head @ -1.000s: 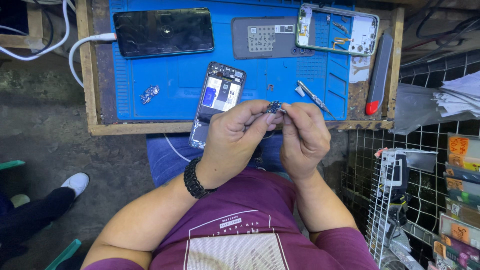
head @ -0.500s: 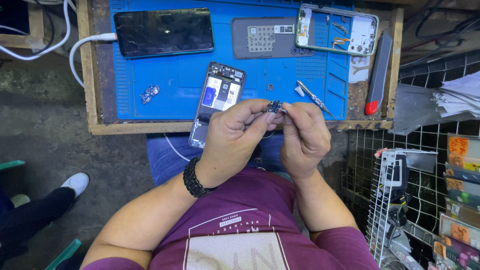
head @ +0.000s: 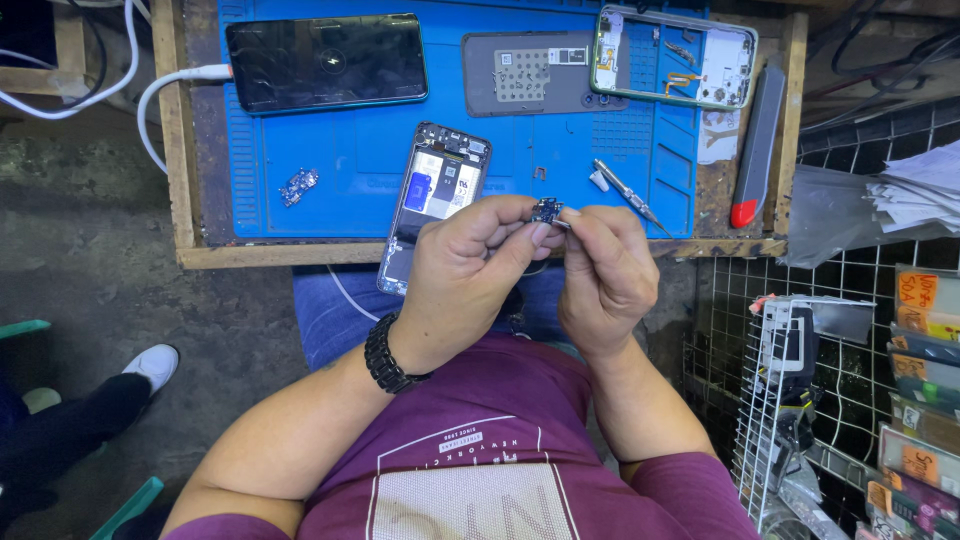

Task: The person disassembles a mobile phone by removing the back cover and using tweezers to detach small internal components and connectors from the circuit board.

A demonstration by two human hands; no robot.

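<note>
Small blue circuit board (head: 547,210), centre frame: pinched between left hand (head: 470,265) and right hand (head: 605,275) fingertips, raised for inspection above opened black phone (head: 435,200).

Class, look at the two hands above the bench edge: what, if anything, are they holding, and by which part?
A small circuit board, pinched between the fingertips of the left hand and right hand, one at each end; which edge exactly is too small to tell.
</note>
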